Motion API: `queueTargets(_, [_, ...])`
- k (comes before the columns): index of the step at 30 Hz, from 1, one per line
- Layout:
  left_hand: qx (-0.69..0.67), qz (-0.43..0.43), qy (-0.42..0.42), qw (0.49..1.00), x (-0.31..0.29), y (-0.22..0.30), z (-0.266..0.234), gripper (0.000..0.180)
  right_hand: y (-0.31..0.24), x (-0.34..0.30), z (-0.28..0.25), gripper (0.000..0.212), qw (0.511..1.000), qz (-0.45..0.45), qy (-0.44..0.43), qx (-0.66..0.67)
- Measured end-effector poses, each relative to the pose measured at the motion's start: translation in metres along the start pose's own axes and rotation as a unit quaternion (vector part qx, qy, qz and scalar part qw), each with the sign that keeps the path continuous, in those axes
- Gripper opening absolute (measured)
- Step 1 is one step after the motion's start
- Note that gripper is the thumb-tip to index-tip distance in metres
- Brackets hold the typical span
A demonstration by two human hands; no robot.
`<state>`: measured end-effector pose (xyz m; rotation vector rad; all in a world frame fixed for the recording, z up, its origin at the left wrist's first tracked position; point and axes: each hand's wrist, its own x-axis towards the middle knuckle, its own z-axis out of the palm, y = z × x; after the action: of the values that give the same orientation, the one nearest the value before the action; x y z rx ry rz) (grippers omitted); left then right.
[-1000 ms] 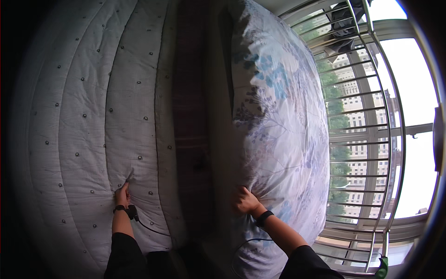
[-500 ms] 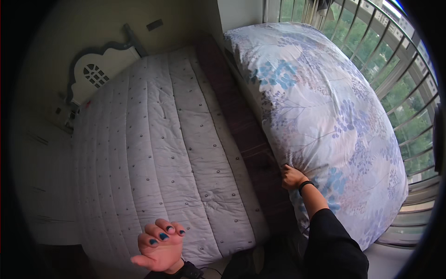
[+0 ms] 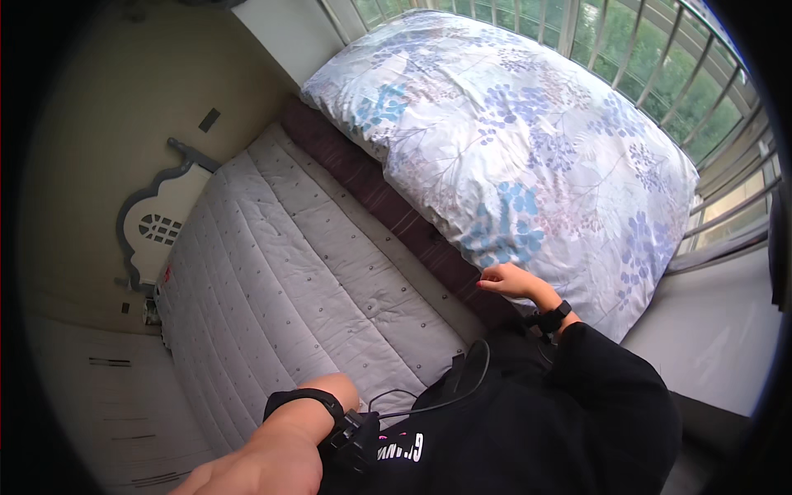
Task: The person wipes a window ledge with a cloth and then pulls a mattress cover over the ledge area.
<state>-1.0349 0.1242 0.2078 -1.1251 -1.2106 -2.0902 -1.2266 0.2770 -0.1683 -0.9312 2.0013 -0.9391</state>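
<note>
A bulky quilt in a white, blue and lilac floral cover (image 3: 462, 140) is heaped along the window side. My right hand (image 3: 513, 283) rests at its near lower edge, with curled fingers and a dark band on the wrist. Whether cloth is between those fingers is hidden. My left hand (image 3: 256, 472) runs out of the picture at the lower left, its fingers cut off; a black strap with a small device circles that wrist. Nearest to it lies a grey quilted bedspread (image 3: 280, 280) with small dots, spread over the bed.
A dark maroon strip (image 3: 396, 206) runs between the bedspread and the floral quilt. The white and grey headboard (image 3: 157, 227) stands by the left wall. Metal window bars (image 3: 635, 49) line the upper right, above a white ledge (image 3: 701, 330). A black cable (image 3: 483, 375) loops across my front.
The view has turned and shifted. My left hand has dropped toward the lower left edge, fingers out of sight. My right hand stays by the floral quilt's near edge, its grip looking looser.
</note>
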Motion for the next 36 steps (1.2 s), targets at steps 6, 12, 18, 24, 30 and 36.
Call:
queueTargets(6, [-0.207,-0.038,-0.15,0.966,0.022,-0.098,0.028,0.018,0.148,-0.194,-0.075,0.019,0.666,0.291,0.686,0.025])
queueTargets(12, [-0.202,-0.19,-0.177,0.944,-0.005,-0.189,-0.007,0.027,0.271,-0.265,-0.075,0.07,0.512,0.522,0.67,0.126])
queueTargets(18, [-0.07,-0.385,0.108,0.914,-0.085,-0.22,-0.07,0.027,0.358,-0.277,-0.037,0.051,0.505,0.439,0.678,0.304])
queueTargets(24, [0.007,-0.396,0.284,0.873,-0.118,-0.192,-0.113,0.022,0.277,-0.269,-0.053,0.029,0.489,0.353,0.768,0.214])
queueTargets(30, [-0.018,-0.42,0.306,0.854,-0.123,-0.197,-0.122,0.02,0.187,-0.183,-0.033,0.048,0.739,0.386,0.547,-0.083])
queueTargets(36, [-0.042,-0.445,0.288,0.847,-0.125,-0.208,-0.113,0.021,0.198,-0.17,-0.026,0.06,0.741,0.432,0.496,-0.137])
